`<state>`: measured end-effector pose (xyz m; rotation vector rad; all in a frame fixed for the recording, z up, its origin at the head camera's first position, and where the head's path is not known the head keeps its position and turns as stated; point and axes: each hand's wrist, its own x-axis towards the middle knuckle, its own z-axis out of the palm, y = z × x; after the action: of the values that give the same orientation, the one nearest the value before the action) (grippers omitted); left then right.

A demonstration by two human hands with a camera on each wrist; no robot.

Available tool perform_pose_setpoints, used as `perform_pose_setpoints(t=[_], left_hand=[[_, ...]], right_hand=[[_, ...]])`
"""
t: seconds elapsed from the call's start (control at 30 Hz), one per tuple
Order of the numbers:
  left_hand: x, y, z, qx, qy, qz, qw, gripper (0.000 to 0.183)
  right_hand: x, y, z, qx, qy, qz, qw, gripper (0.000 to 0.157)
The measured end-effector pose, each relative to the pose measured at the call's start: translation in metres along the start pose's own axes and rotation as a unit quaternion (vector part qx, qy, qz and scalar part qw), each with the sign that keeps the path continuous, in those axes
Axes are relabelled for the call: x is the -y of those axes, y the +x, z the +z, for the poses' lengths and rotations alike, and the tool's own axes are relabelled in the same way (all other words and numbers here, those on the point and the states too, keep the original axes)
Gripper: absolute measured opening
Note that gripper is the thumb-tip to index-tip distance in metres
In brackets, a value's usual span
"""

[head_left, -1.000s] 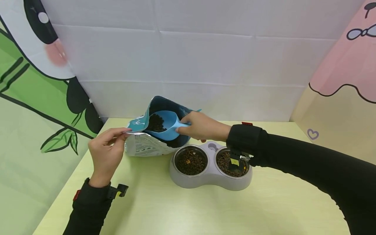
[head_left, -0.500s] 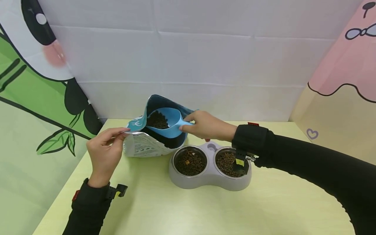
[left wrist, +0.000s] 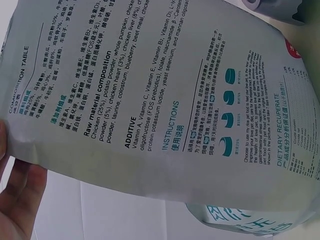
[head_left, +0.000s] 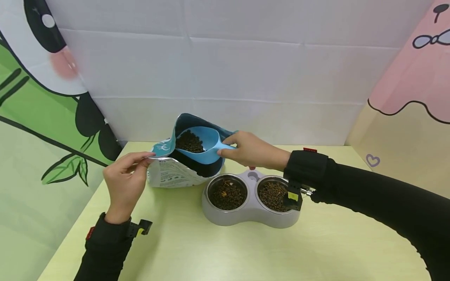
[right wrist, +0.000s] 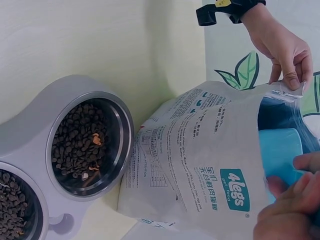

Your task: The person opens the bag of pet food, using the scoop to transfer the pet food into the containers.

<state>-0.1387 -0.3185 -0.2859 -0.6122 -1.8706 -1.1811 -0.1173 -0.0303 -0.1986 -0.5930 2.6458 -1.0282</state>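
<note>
My left hand (head_left: pixel 125 181) pinches the edge of an open pet food bag (head_left: pixel 175 173) at its left corner. Printed text covers the bag's pale side in the left wrist view, where fingers (left wrist: pixel 22 195) hold the edge. My right hand (head_left: pixel 253 150) grips the handle of a light blue scoop (head_left: pixel 207 156) in the mouth of the bag. Dark brown kibble (head_left: pixel 190 141) fills the scoop's left part. In the right wrist view, the scoop shows only partly inside the bag, behind the right hand's fingers.
A grey double pet feeder (head_left: pixel 251 218) stands right in front of the bag on the pale yellow table (head_left: pixel 211 253). Both its steel bowls hold kibble. A white wall sheet (head_left: pixel 246 78) hangs close behind the bag, with printed panels at both sides.
My right hand has drawn slightly to the right with the scoop. More kibble shows in the scoop now than a second ago. The left hand still holds the bag's edge.
</note>
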Motion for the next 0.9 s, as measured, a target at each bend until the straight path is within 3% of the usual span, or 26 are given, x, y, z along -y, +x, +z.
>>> perform_pose_setpoints(t=[0.9], left_hand=[[0.0, 0.003, 0.0, 0.005, 0.006, -0.01, 0.9999, 0.017]], right_hand=[[0.009, -0.023, -0.012, -0.03, 0.016, 0.006, 0.999, 0.016]])
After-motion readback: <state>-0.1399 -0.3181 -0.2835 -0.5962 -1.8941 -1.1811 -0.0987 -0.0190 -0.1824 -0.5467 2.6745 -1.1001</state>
